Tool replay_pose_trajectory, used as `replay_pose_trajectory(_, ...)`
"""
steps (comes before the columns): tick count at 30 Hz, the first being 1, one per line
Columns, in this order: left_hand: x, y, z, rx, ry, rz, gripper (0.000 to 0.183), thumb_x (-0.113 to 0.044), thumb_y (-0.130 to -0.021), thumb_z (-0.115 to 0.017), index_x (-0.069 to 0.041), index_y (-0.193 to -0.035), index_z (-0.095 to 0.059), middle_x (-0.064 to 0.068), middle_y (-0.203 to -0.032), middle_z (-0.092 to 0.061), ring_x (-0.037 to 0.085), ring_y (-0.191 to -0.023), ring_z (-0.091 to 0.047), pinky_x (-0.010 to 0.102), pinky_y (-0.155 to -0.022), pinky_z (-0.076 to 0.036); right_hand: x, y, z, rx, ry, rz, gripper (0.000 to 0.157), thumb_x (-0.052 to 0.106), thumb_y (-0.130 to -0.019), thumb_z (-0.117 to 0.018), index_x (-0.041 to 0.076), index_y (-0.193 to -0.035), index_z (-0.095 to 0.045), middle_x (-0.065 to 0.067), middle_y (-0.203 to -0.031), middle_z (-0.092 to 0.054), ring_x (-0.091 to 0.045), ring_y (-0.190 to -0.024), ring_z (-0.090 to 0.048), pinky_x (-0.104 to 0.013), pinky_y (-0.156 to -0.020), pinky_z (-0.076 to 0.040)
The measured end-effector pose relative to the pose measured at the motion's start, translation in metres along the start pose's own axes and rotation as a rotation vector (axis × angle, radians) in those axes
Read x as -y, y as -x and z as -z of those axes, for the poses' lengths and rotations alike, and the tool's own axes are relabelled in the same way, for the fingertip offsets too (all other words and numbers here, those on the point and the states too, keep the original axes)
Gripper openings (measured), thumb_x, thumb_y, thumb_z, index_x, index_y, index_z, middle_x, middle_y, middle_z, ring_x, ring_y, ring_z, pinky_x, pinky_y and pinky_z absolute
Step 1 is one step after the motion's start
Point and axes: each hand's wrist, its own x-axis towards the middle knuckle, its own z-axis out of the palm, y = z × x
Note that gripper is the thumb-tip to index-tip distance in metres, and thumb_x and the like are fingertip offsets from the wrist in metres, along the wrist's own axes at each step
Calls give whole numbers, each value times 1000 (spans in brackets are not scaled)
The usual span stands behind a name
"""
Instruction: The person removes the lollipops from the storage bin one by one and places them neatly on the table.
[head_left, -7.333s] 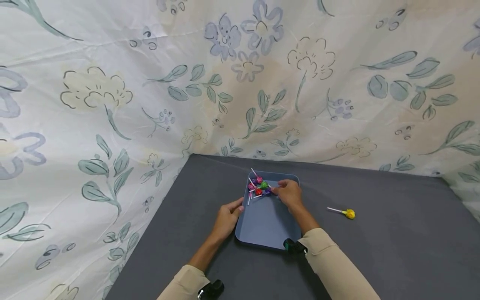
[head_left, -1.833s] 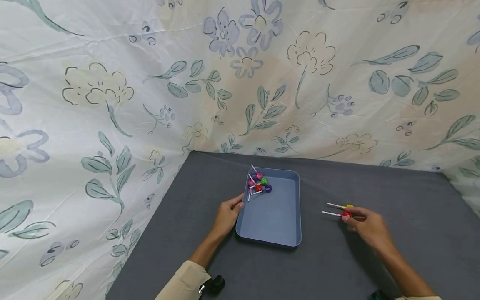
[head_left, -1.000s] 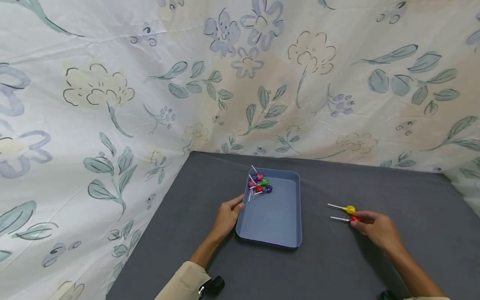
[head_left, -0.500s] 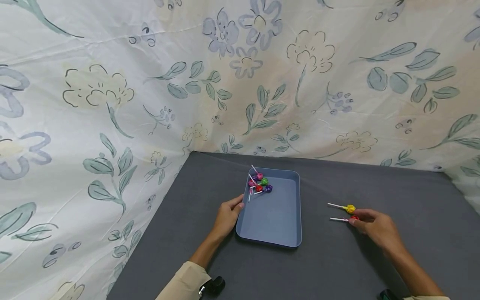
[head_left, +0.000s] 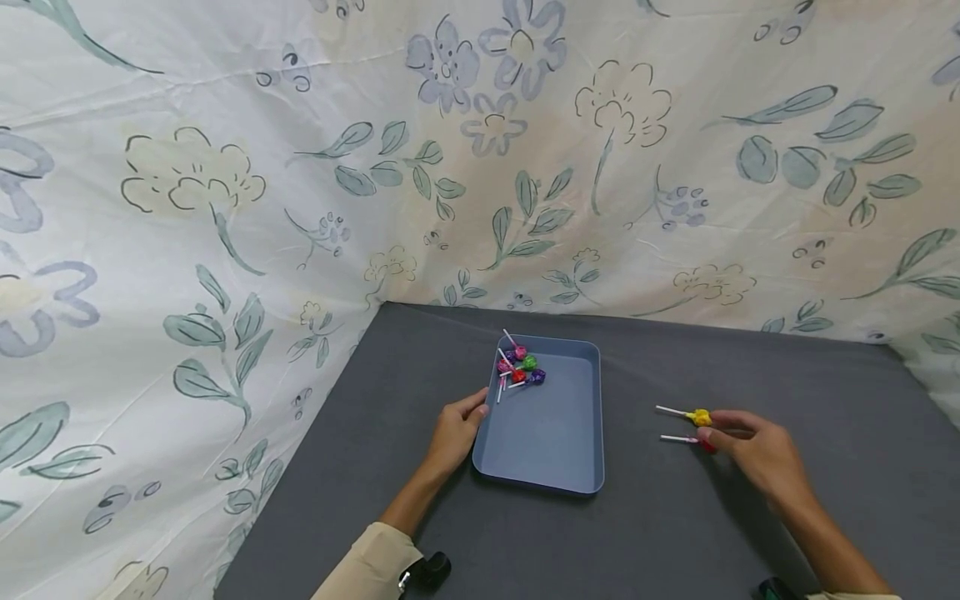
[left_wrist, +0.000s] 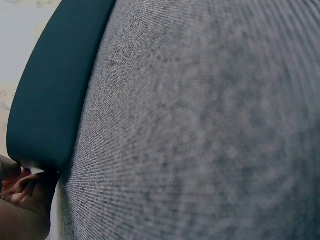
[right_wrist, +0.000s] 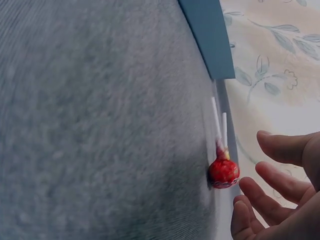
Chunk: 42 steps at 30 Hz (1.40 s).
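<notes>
Lollipops (head_left: 702, 417), yellow and red, lay just beside the right hand (head_left: 763, 455), spread loosely and holding neither; the left hand (head_left: 452, 433) gripped the tray (head_left: 543, 442) by its edge.

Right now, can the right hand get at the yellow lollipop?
Likely yes: the right hand looks empty and is beside the yellow lollipop, with nothing visibly between; the red lollipop lies to its near side.

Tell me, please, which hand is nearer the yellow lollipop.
Right: the right hand is beside the candy end of the yellow lollipop; the left hand, farther off, holds the left edge of the tray.
</notes>
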Motion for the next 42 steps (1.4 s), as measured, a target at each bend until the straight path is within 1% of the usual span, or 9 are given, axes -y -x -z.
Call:
replay_pose_trajectory(2,0,0,0,0,6,1,39,-7,-110,-56,3,-147,-60,19,-149,-61,32,-140,-57,53,-114,-49,4,2,0,-5,-9,0,63,46,-96,-78,0,-138,-68,-23,-126,-74,-33,-111,-65,-33,-74,-45)
replay_pose_trajectory(4,0,0,0,-1,16,6,39,-6,-109,-57,3,-147,-60,18,-149,-61,31,-140,-57,52,-114,-49,9,4,0,-7,-15,1,63,47,-96,-78,1,-138,-68,-21,-124,-76,-34,-113,-63,-35,-77,-42)
replay_pose_trajectory(8,1,0,0,-4,13,-6,38,-4,-108,-57,4,-146,-61,20,-148,-62,32,-139,-58,53,-113,-49,18,8,-1,0,-20,16,63,49,-95,-79,3,-137,-69,-15,-118,-79,-21,-97,-70,-32,-76,-42)
replay_pose_trajectory(12,1,0,0,-4,13,-2,38,-5,-109,-57,4,-146,-61,20,-148,-62,32,-139,-58,53,-113,-49,25,11,-3,16,-52,46,61,45,-96,-80,2,-138,-69,-14,-116,-79,-13,-82,-76,-26,-69,-49)
replay_pose_trajectory(15,1,-1,0,-2,21,12,39,-7,-109,-58,3,-147,-60,18,-149,-61,30,-140,-57,52,-114,-48,31,13,-7,15,-79,62,58,40,-96,-80,2,-138,-68,-16,-120,-78,-10,-83,-75,-23,-67,-53)
replay_pose_trajectory(21,2,-1,0,-1,15,-6,38,-6,-109,-58,4,-146,-60,20,-148,-61,34,-140,-57,52,-113,-49,42,14,-17,14,-94,87,55,41,-97,-79,3,-136,-70,-15,-123,-75,2,-86,-65,-22,-70,-52)
replay_pose_trajectory(24,2,-1,0,-1,14,-13,38,-6,-109,-57,5,-145,-61,21,-148,-61,35,-140,-57,53,-113,-49,49,15,-23,38,-138,92,57,42,-97,-78,3,-137,-69,-18,-129,-73,5,-87,-64,-24,-72,-58)
replay_pose_trajectory(34,0,-1,0,6,24,-7,39,-7,-110,-56,3,-147,-59,19,-150,-60,33,-142,-55,53,-115,-48,69,19,-37,106,-241,85,65,46,-98,-76,1,-142,-64,-22,-138,-67,4,-93,-65,-29,-81,-62)
replay_pose_trajectory(42,2,-1,1,15,34,-8,39,-6,-109,-57,5,-147,-59,21,-151,-59,34,-142,-55,52,-115,-47,81,22,-52,158,-289,68,64,45,-98,-76,3,-144,-63,-18,-140,-66,-8,-104,-67,-31,-85,-62)
